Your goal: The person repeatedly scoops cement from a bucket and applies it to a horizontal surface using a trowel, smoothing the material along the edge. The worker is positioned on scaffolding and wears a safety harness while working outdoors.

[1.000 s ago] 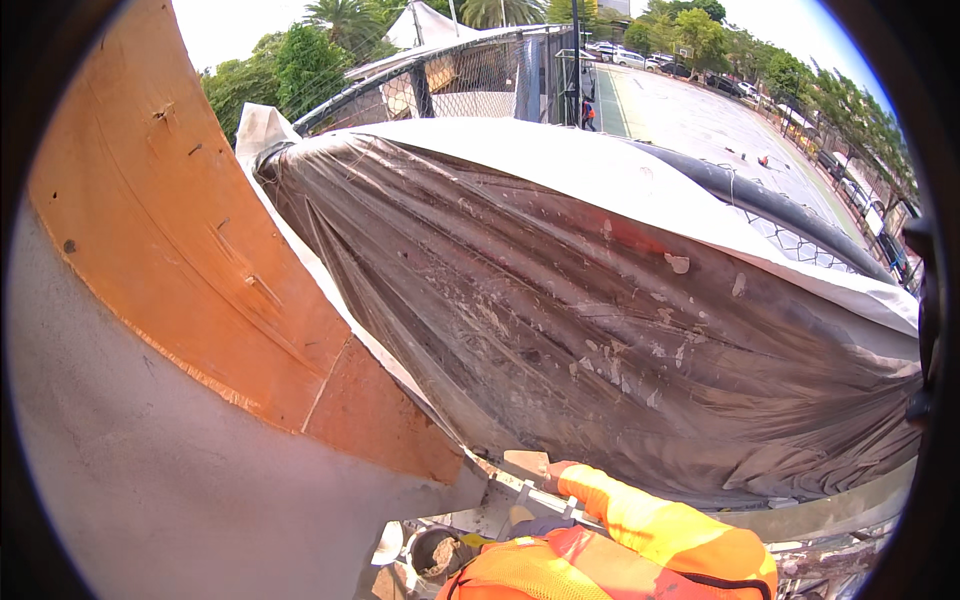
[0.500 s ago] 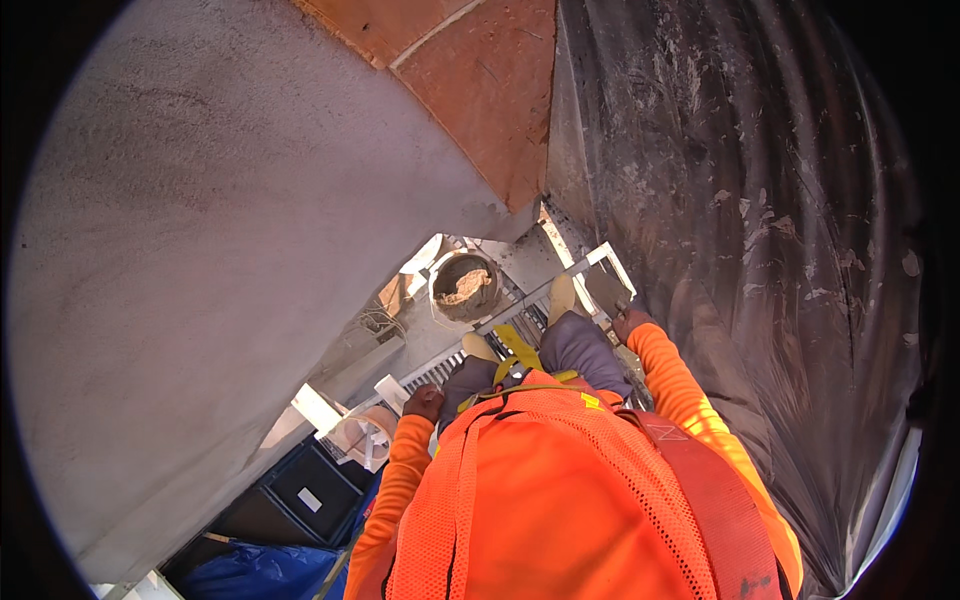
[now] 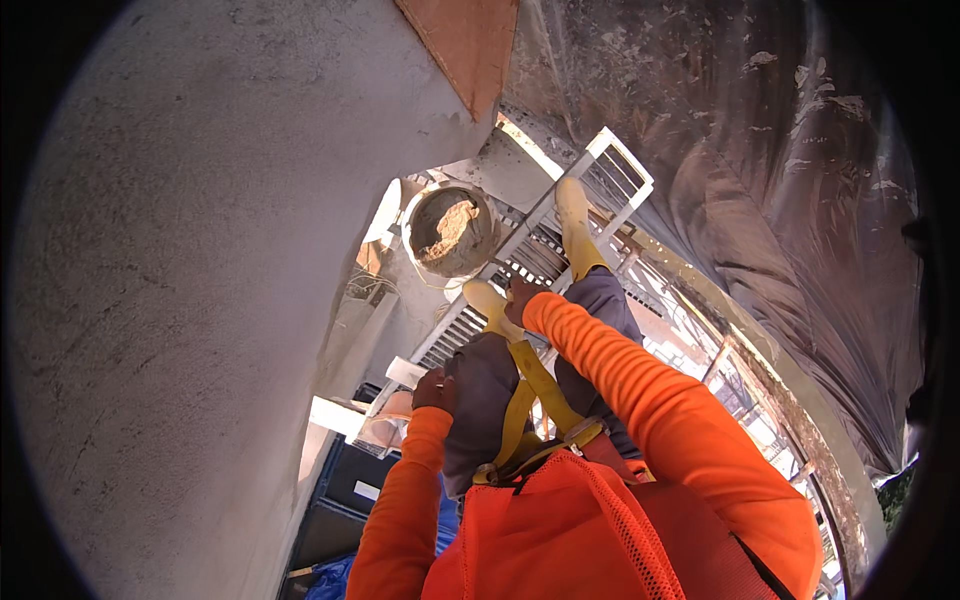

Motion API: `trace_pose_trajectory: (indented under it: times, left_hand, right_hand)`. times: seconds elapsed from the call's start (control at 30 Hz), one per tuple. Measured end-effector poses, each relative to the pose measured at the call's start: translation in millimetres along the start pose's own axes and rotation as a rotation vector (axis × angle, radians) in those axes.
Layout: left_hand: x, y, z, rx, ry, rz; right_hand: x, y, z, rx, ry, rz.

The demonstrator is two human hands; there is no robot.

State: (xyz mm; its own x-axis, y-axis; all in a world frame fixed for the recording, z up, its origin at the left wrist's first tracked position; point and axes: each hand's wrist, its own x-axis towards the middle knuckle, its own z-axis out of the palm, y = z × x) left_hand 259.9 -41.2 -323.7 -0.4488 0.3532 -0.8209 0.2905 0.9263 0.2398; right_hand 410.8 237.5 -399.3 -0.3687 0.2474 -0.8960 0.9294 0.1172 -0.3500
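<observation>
My left hand (image 3: 434,391) has its fingers curled beside a short white block (image 3: 405,372) at the lower end of a white metal frame. Whatever it grips is hidden. Ahead of my body, my right hand (image 3: 521,297) reaches down between my yellow boots (image 3: 574,225). Its fingers look closed by the long white rail (image 3: 522,238), and their contents cannot be made out. Just beyond that rail stands a round bucket (image 3: 452,230) with wet grey-brown mortar in it. A yellow harness strap (image 3: 546,380) hangs over my legs.
A grey plastered wall (image 3: 200,250) fills the left, with orange-brown panel (image 3: 465,45) above. Dark plastic sheeting (image 3: 720,100) hangs at right. A curved, rusty edge (image 3: 770,390) runs below it, with openings beside it. Black bins (image 3: 350,470) and blue sheeting (image 3: 335,578) lie lower left.
My right hand has moved left from the frame's far right end to between my boots. The view has shifted, showing more of my legs and the curved edge. My left hand stays by the white block.
</observation>
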Motion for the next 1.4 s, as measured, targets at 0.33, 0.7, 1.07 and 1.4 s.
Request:
trace_pose_trajectory:
  times: [0.33,0.7,1.07,1.4]
  left_hand:
    - [59.5,-5.6,78.1,0.177,0.108,0.214]
    - [53.8,-12.2,81.9,0.182,0.075,0.183]
    - [48.6,-5.7,89.9,0.197,0.095,0.198]
    - [48.6,2.8,88.1,0.216,0.076,0.208]
  right_hand:
    - [150.9,-69.5,180.1,0.038,-0.028,0.188]
    - [251.7,-46.2,142.7,-0.279,-0.117,0.099]
    - [295.7,-59.9,109.6,0.465,0.095,0.451]
    - [266.9,-45.1,69.3,0.219,0.087,0.142]
